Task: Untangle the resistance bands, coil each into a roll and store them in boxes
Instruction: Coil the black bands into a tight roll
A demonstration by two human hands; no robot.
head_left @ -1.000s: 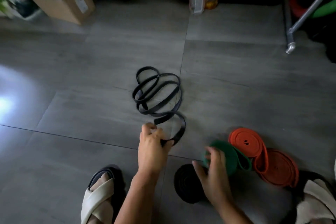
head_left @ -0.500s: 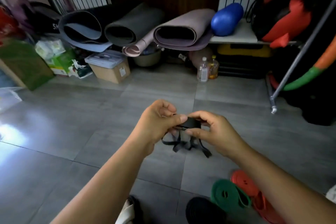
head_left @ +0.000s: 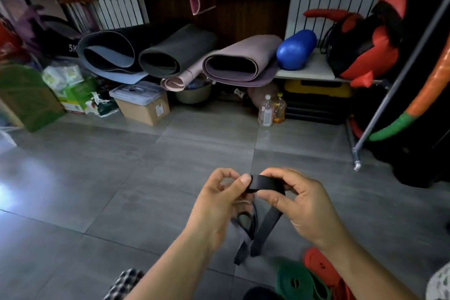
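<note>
Both hands hold a black resistance band [head_left: 264,182] up in front of me over the grey floor. My left hand [head_left: 220,204] pinches its folded end between thumb and fingers. My right hand [head_left: 299,204] grips the same fold from the right, thumb beneath. The rest of the band hangs down in loose strands [head_left: 261,234] between my wrists. On the floor at the bottom right lie a coiled green band [head_left: 295,282], a coiled red band [head_left: 319,265] and the top of a black coil [head_left: 260,295], partly cut off by the frame edge.
A cardboard box with a clear lidded tub on it [head_left: 143,105] stands at the far wall, beside rolled mats [head_left: 175,56] and two bottles [head_left: 270,109]. A metal rack leg [head_left: 356,163] stands at the right. Open grey tiles [head_left: 121,178] lie between.
One second ago the band lay on the floor, held by my left hand while my right touched the green coil. Both hands have lifted it and my view has risen.
</note>
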